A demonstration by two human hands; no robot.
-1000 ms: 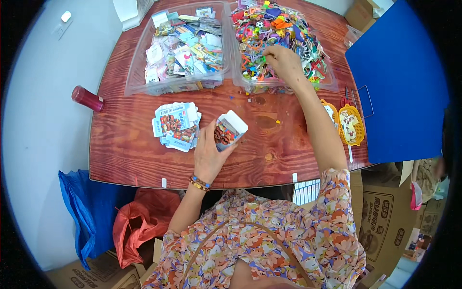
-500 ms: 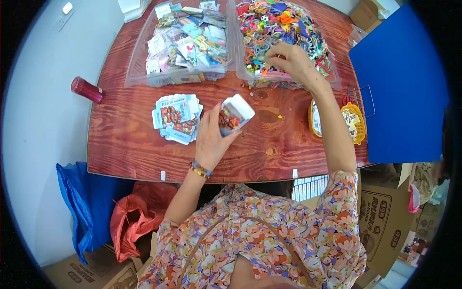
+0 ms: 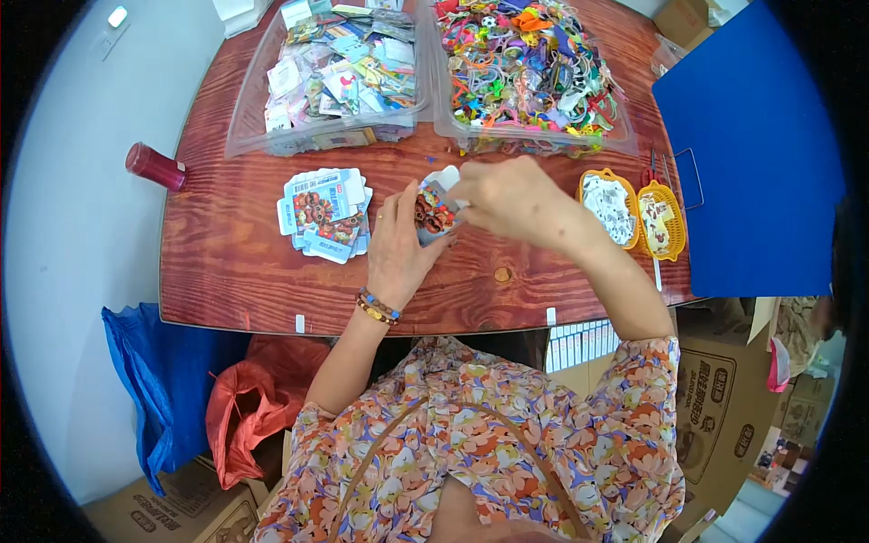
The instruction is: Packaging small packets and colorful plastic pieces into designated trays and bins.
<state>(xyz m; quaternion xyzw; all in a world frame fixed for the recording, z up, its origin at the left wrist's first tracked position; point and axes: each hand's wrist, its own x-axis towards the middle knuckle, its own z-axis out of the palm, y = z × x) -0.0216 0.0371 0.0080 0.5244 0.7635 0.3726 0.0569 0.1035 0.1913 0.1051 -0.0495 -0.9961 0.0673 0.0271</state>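
My left hand [image 3: 398, 242] holds a small white open box [image 3: 434, 206] with colourful small items inside, above the red-brown wooden table [image 3: 244, 271]. My right hand [image 3: 511, 197] has its fingers pinched at the box's top flap, touching it. What sits between those fingertips is hidden. A stack of flat printed packets [image 3: 324, 213] lies just left of my left hand. Behind the hands stand two clear bins: one with packets and cards [image 3: 339, 77], one full of bright tangled trinkets [image 3: 529, 72].
A red cylinder [image 3: 154, 166] lies at the table's left edge. Two small yellow baskets [image 3: 634, 210] sit to the right, with a blue board [image 3: 756, 154] beyond them. Blue and red bags [image 3: 208, 398] and cardboard boxes [image 3: 720, 407] stand on the floor.
My right hand has come back from the trinket bin to the box in my left hand. The box has risen and tilted toward me.
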